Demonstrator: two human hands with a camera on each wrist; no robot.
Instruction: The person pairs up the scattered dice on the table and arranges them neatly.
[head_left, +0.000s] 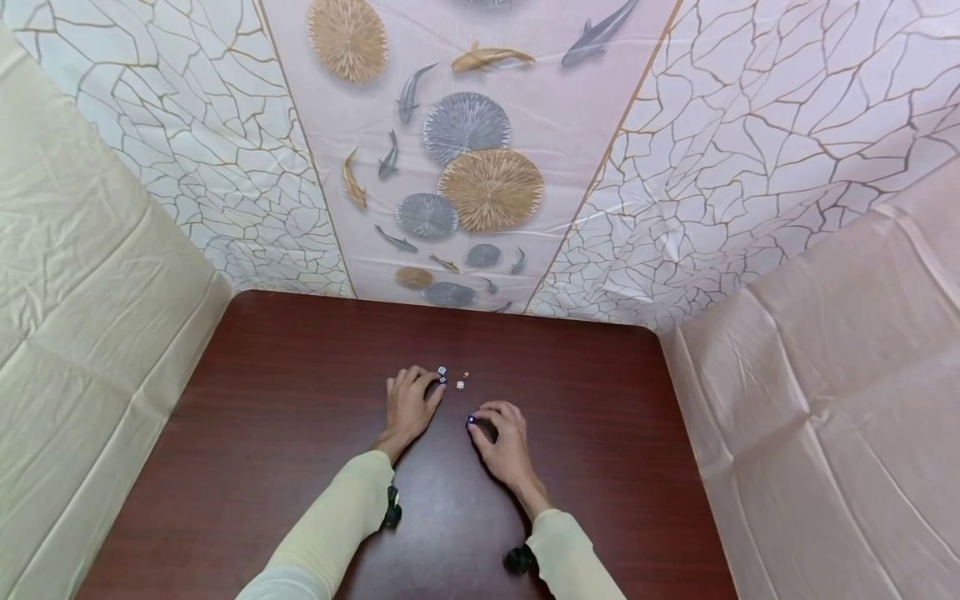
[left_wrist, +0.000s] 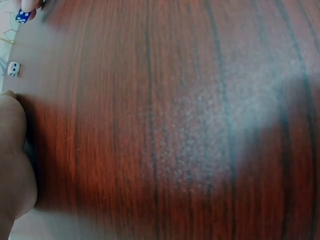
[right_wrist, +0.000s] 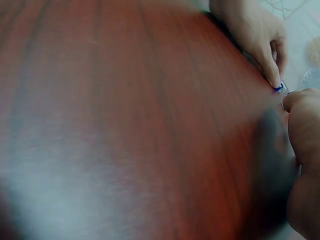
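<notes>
My left hand [head_left: 408, 403] pinches a small blue die [head_left: 442, 380] between thumb and fingertips, low over the table. Right behind that die is a white die [head_left: 442, 370]. To its right sit another white die [head_left: 461, 385] and a small die with a reddish face [head_left: 467, 375]. Nearer to me, my right hand [head_left: 504, 443] holds a second blue die [head_left: 470, 421] with thumb and fingertips; white pips show on this die [left_wrist: 23, 16] in the left wrist view. In the right wrist view, the right fingertips partly overlap the left hand's die [right_wrist: 280, 88].
The dice and hands are over a dark reddish-brown wooden table [head_left: 300, 500]. Its far edge meets a hanging cloth [head_left: 465, 183] printed with fish and round shapes. Pale creased cloth [head_left: 817, 358] hangs along the right side, and similar cloth [head_left: 82, 350] along the left.
</notes>
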